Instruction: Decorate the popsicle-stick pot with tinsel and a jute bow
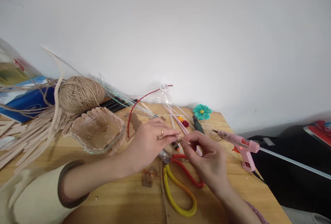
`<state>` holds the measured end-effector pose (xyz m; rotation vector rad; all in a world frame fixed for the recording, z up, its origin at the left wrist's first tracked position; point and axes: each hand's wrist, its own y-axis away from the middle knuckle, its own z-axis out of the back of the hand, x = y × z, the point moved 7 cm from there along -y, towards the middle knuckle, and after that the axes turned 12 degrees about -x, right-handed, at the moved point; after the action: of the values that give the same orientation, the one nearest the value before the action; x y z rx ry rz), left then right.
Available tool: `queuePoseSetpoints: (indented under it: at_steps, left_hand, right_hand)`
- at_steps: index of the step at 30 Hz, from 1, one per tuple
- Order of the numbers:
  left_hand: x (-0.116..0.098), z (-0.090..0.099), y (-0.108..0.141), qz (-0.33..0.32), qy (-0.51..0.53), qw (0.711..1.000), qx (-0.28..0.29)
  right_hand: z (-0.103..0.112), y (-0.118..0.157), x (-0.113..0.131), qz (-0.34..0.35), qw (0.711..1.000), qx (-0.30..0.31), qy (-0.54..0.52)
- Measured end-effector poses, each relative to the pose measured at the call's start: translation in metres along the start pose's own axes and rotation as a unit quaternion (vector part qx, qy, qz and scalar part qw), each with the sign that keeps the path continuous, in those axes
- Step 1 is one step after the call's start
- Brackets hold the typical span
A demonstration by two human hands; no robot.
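My left hand (pixel 155 136), with a ring on one finger, and my right hand (pixel 207 155) meet tip to tip above the table. Both are closed in a pinch on a short, pale, twisted strand of twine (pixel 185 141); its ends are hidden by the fingers. Just below lie scissors (pixel 181 203) with one yellow and one red handle, their blades partly under my hands. A length of twine (pixel 163 186) runs down beside the yellow handle. Near it lies a small brown square piece (pixel 150 177) with an orange strand.
Left of my hands stands a basket of craft sticks (pixel 99 130) with glittery trim. Behind it are a twine ball (pixel 81 94) and loose craft sticks (pixel 33 141). A pink glue gun (pixel 243 148) with a lit light stands at the right edge. A teal flower (pixel 202 112) lies behind.
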<state>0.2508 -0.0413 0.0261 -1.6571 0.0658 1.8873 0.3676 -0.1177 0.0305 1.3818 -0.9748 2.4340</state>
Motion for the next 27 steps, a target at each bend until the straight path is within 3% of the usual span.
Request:
queuePoseSetpoints:
  at_steps: [2, 5, 8, 13, 15, 17, 19, 21, 23, 27]
  left_hand:
    - [0.000, 0.001, 0.000, 0.024, 0.001, 1.000, 0.003]
    - [0.001, -0.002, -0.001, 0.067, 0.023, 0.997, 0.036]
    - [0.010, -0.006, -0.001, 0.150, 0.045, 0.985, 0.070]
    - [0.031, -0.009, 0.000, 0.264, 0.083, 0.958, 0.068]
    - [0.035, -0.011, 0.002, 0.307, 0.128, 0.941, 0.062]
    - [0.036, -0.012, 0.004, 0.335, 0.162, 0.927, 0.052]
    - [0.036, -0.012, 0.005, 0.349, 0.184, 0.918, 0.041]
    - [0.035, -0.013, 0.006, 0.358, 0.208, 0.910, 0.036]
    - [0.034, -0.014, 0.006, 0.361, 0.226, 0.904, 0.036]
    - [0.033, -0.011, 0.004, 0.355, 0.229, 0.906, 0.026]
  right_hand:
    - [0.001, 0.000, 0.000, -0.006, 1.000, 0.003, -0.003]
    - [-0.002, 0.000, -0.012, -0.085, 0.996, 0.029, -0.022]
    - [-0.008, 0.002, -0.020, -0.140, 0.988, 0.064, -0.028]
    - [-0.008, 0.002, -0.018, -0.129, 0.990, 0.059, -0.025]
    - [0.001, 0.000, -0.010, -0.043, 0.999, 0.014, -0.002]
    - [0.008, 0.002, 0.008, 0.132, 0.989, -0.037, 0.062]
    - [0.002, 0.015, 0.025, 0.324, 0.934, -0.033, 0.149]
    - [-0.011, 0.028, 0.029, 0.440, 0.871, 0.016, 0.218]
    - [-0.018, 0.034, 0.029, 0.478, 0.842, 0.051, 0.245]
    - [-0.016, 0.038, 0.031, 0.494, 0.839, 0.060, 0.221]
